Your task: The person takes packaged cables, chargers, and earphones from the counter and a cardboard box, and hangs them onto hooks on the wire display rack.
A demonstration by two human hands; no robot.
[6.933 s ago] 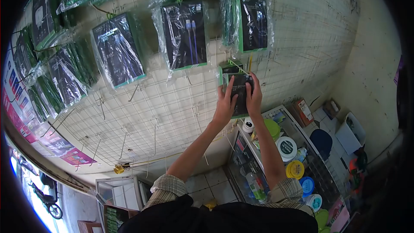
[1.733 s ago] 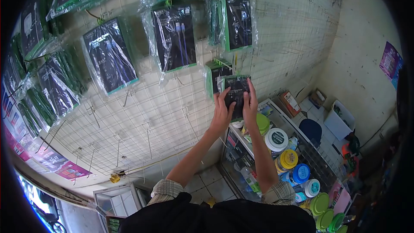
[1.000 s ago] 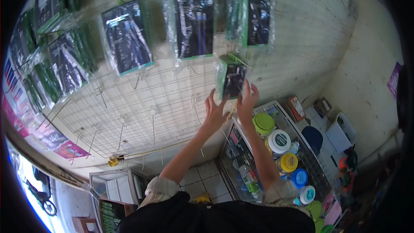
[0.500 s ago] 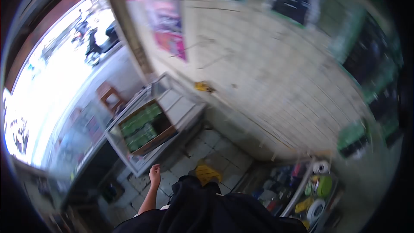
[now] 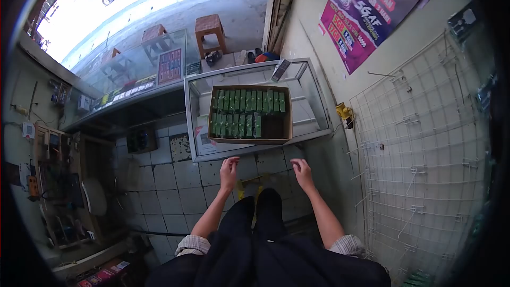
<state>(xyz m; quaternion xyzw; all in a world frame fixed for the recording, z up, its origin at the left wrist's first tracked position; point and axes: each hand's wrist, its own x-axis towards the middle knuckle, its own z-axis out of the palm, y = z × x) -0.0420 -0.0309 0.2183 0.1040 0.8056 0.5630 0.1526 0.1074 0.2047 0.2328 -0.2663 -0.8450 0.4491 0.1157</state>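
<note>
Both hands hang in the air in front of the body, empty. My left hand [image 5: 229, 172] has its fingers loosely bent and apart, just short of the glass case's near edge. My right hand [image 5: 303, 174] is likewise half open, to the right. Beyond them an open cardboard box [image 5: 249, 141] lies on the glass display case [image 5: 313, 93]. Two rows of green packets [image 5: 239, 101] in clear wrap stand in the box, and its near right corner shows bare cardboard. Neither hand touches the box.
A wire grid [image 5: 425, 180] with hooks covers the right wall, beside a purple poster [image 5: 361, 16]. A long glass counter [image 5: 127, 85] extends left. A yellow object [image 5: 249, 187] stands on the tiled floor [image 5: 178, 191]. Stools and motorbikes are outside.
My hands have let go of the dark package, which was left hanging on the grid. The view has swung left to the glass case and box, and both hands are now in front of it.
</note>
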